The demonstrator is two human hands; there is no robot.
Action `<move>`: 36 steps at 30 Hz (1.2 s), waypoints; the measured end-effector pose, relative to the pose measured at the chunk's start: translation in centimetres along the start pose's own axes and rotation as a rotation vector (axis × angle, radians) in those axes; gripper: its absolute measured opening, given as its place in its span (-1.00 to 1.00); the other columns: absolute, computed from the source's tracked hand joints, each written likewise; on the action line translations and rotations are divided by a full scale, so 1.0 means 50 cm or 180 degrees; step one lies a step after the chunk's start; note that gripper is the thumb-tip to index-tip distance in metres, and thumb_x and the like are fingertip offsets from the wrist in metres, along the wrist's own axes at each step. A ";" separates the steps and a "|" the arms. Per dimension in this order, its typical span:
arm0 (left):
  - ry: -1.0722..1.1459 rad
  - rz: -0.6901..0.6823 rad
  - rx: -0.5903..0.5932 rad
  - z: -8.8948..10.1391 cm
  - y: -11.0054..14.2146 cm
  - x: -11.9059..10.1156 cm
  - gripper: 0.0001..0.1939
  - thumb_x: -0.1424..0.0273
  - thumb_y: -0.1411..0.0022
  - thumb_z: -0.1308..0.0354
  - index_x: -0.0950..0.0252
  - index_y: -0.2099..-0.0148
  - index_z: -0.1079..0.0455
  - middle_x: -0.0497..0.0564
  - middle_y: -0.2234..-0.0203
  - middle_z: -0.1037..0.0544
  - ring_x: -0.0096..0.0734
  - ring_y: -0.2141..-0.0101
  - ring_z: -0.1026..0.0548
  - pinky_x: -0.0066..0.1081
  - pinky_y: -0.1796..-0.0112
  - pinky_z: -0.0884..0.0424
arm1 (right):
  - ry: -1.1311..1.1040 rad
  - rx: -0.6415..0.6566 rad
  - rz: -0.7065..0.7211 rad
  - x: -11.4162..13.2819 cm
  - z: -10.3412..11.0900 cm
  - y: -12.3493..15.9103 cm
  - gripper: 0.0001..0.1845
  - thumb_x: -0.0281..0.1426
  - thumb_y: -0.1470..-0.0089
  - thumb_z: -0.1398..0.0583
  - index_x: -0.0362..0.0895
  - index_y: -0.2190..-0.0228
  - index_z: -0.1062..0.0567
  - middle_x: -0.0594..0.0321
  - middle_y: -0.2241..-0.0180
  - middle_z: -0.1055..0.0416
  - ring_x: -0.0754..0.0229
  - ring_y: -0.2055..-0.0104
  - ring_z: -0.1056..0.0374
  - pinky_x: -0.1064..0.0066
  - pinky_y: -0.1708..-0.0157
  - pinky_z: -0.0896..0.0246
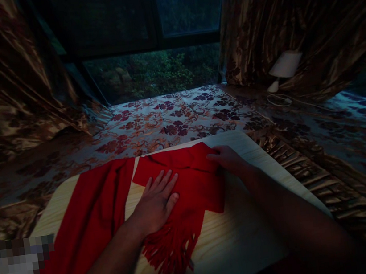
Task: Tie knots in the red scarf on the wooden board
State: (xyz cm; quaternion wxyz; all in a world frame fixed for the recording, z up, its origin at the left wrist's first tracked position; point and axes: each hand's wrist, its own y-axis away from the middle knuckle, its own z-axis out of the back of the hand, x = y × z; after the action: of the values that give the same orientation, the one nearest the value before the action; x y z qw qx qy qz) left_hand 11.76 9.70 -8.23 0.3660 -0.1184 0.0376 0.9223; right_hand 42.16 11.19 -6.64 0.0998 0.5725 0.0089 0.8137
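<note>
A red fringed scarf [95, 211] lies across a light wooden board [236, 237]. One part of it is folded over near the board's middle. My left hand [157, 201] rests flat on the folded part, fingers stretched out and slightly apart. My right hand [228, 158] is at the fold's far right edge, fingers curled and pinching the red cloth. The scarf's fringe [171, 251] hangs toward me below the left hand. A long strip of the scarf runs down to the lower left.
The board sits on a floral patterned bedspread [174, 120]. Brown patterned curtains [305, 17] hang at both sides of a dark window [186, 6]. A small white lamp [283, 67] with a cord stands at the right.
</note>
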 end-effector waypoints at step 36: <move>-0.0069 0.0189 -0.0205 -0.011 -0.023 0.018 -0.33 0.00 -0.40 0.08 0.03 -0.46 0.00 0.04 -0.44 0.06 -0.03 -0.42 0.14 0.22 -0.32 0.23 | 0.2876 0.0986 0.1714 -0.009 -0.049 0.050 -0.06 0.16 -0.12 -0.13 -0.04 -0.37 -0.13 0.06 -0.43 0.12 -0.17 -0.47 0.27 -0.16 -0.38 0.45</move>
State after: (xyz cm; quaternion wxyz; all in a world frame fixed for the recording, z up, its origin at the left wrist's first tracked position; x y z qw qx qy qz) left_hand 12.02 11.03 -8.93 0.3348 -0.1191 0.0074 0.9347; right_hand 39.62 8.91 -7.57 -0.2112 0.1561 0.0237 0.9646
